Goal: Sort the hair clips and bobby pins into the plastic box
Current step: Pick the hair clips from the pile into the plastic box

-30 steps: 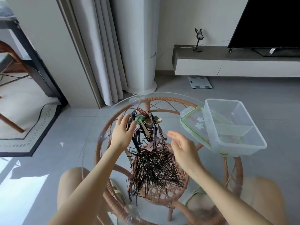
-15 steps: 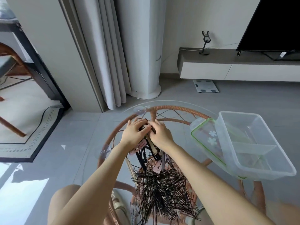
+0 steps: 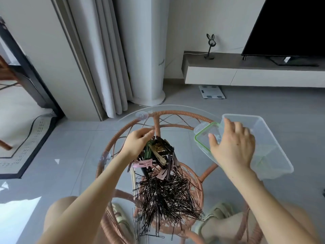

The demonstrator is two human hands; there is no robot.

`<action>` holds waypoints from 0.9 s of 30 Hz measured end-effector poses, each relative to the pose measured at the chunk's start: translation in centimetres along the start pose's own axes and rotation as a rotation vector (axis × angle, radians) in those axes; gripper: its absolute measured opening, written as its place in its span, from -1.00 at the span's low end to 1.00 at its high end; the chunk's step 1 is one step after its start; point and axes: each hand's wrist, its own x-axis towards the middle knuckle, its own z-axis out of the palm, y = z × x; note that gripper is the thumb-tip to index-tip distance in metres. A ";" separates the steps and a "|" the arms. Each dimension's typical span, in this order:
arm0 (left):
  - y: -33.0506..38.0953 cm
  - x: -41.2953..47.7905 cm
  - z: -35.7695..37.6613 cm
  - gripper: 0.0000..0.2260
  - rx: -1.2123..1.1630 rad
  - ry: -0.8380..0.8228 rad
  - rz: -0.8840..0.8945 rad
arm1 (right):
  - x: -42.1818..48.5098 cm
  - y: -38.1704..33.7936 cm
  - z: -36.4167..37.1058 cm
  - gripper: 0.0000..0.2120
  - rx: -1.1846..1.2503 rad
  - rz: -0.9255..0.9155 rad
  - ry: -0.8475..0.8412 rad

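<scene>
A heap of hair clips (image 3: 158, 153), black, green, gold and pink, lies on the round glass table (image 3: 130, 115). Nearer to me spreads a mass of black bobby pins (image 3: 167, 196). My left hand (image 3: 137, 143) lies against the far left side of the clip heap, its fingers curled onto the clips. The clear plastic box (image 3: 274, 138) stands at the table's right edge on its green-rimmed lid (image 3: 200, 138). My right hand (image 3: 233, 148) hovers palm down over the box's near left wall with fingers spread. I see nothing held in it.
A rattan frame (image 3: 175, 114) shows under the glass top, and my knees (image 3: 58, 208) are below it. On the floor beyond are a white bathroom scale (image 3: 212, 92), a round white column (image 3: 147, 50) and curtains. A TV cabinet (image 3: 246, 76) runs along the right wall.
My right hand has left the clip heap and moved right to the plastic box, opening its fingers. My left hand has stayed on the clips. The view has tilted slightly.
</scene>
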 end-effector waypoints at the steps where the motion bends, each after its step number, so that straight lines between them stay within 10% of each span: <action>1: 0.1 0.0 -0.2 -0.72 0.015 -0.006 -0.004 | 0.4 1.7 -0.7 -0.53 -0.131 0.080 -0.141; 4: 0.4 -0.1 -0.5 -0.72 0.096 0.020 -0.005 | 0.9 4.4 -0.8 -0.72 -0.184 0.181 -0.507; 13: -0.6 -0.8 -2.4 -0.61 0.672 0.113 -0.172 | 0.3 1.1 -1.3 -0.95 -0.153 -0.097 -0.401; 16: -0.5 -1.3 -2.8 -0.55 0.675 0.005 -0.229 | -0.6 -2.0 -1.5 -0.73 0.032 -0.270 -0.323; 23: 1.0 -1.3 -2.4 -0.66 0.626 -0.136 -0.283 | -0.2 -9.0 4.9 -0.36 0.232 -0.189 -0.850; 27: 1.7 -1.2 -2.7 -0.73 0.579 -0.141 -0.320 | 0.8 -10.1 6.8 -0.61 0.408 -0.103 -0.890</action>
